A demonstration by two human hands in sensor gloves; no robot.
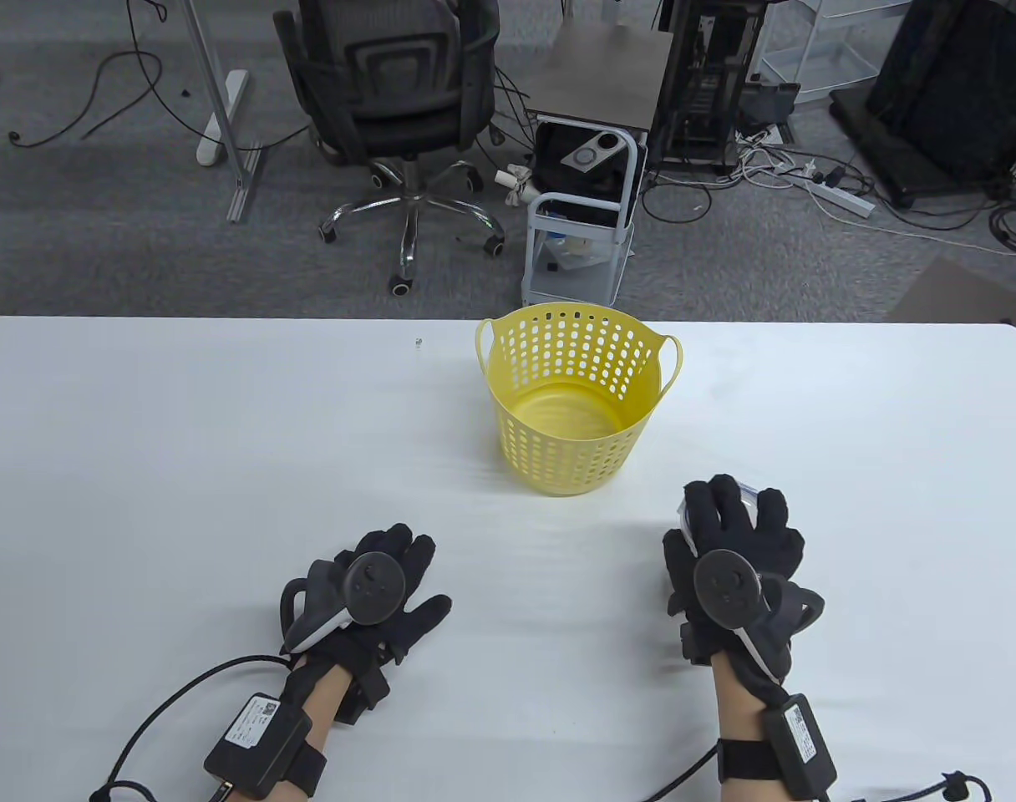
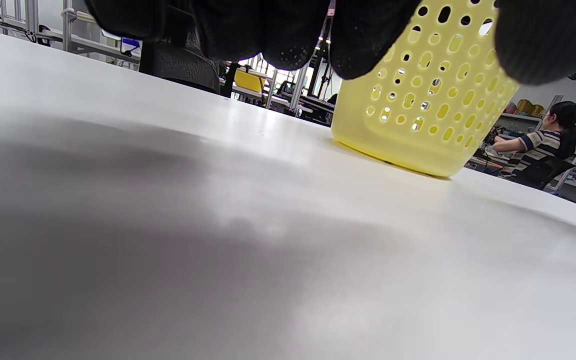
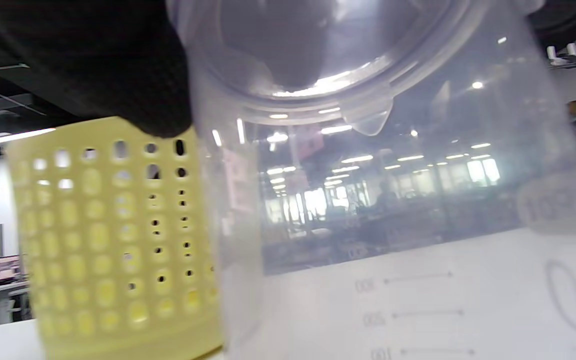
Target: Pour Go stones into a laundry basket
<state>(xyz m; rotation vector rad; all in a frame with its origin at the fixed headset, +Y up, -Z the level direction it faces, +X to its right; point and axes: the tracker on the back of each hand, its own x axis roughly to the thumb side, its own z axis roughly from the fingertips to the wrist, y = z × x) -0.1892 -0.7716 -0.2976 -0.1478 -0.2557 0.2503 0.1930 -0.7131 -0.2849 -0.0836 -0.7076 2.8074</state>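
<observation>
In the table view, our right hand [image 1: 729, 560] covers nearly all of a clear measuring cup [image 1: 749, 491]; only slivers of its rim show past the fingers. We cannot tell whether it holds Go stones. In the right wrist view the cup [image 3: 393, 200] fills the frame, cut off on three sides, its graduation numbers blurred. A tiny speck [image 1: 419, 342] near the table's far edge is too small to identify.
</observation>
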